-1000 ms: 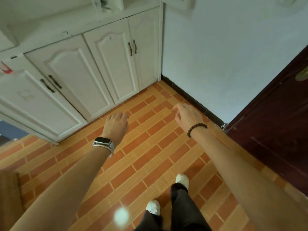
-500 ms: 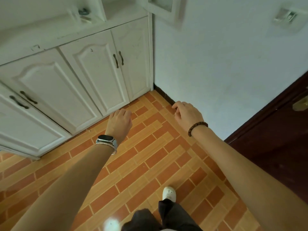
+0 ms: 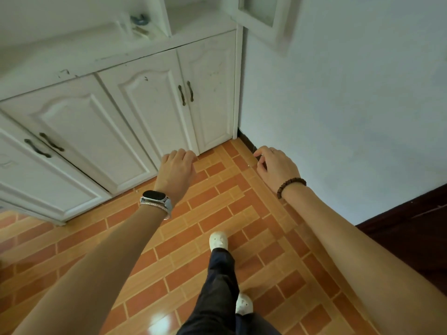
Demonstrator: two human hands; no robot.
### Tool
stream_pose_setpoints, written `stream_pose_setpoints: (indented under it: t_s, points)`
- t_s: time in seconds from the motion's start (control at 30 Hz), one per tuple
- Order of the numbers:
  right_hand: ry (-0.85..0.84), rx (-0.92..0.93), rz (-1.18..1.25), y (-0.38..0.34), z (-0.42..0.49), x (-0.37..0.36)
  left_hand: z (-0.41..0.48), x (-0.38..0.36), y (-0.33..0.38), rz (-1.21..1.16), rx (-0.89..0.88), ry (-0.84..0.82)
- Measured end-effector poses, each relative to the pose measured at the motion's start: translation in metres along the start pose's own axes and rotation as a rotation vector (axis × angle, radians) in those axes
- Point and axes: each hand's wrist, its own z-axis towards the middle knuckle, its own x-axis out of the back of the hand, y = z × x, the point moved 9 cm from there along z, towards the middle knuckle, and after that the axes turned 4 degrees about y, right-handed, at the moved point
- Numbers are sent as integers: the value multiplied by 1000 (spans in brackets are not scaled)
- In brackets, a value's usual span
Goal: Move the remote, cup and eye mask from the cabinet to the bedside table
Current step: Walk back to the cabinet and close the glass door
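Observation:
A white cabinet [image 3: 145,110] with closed lower doors stands ahead on the left. On its countertop, in an open niche, lie small objects [image 3: 139,25]: something blue-grey and something flat below it, too blurred to name. My left hand [image 3: 175,171], with a watch on the wrist, is held out low in front of the cabinet doors, fingers curled loosely down, holding nothing. My right hand [image 3: 275,165], with a bead bracelet, hangs near the white wall, fingers loosely bent and apart, holding nothing. No remote, cup or eye mask can be told for sure.
An open white-framed cabinet door [image 3: 263,18] juts out at the top. A white wall [image 3: 350,105] stands on the right, a dark wooden door [image 3: 411,226] at the far right. The floor [image 3: 217,213] is orange brick-pattern tile. My legs and white shoes [image 3: 218,240] are below.
I have stepped closer to the cabinet and the view has tilted up, showing more of the countertop niche. Both hands stay held out in front and hold nothing.

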Motion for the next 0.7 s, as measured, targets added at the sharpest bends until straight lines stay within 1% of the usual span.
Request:
stream_pose_setpoints:
  t_s: [0.17,0.33,0.53,0.7]
  points:
    - [11,21,2,1,49,-11,44,-17,-26,-18,23,29]
    - [23,16,-27,4,124,-9,117,-30,-50,-28,-2,63]
    - [81,-14,-35,4,213,13,210,-29,-70,-21,-77,130]
    - [143,-50,-21,18,258,31,268,-36,-72,-43,-113,145]
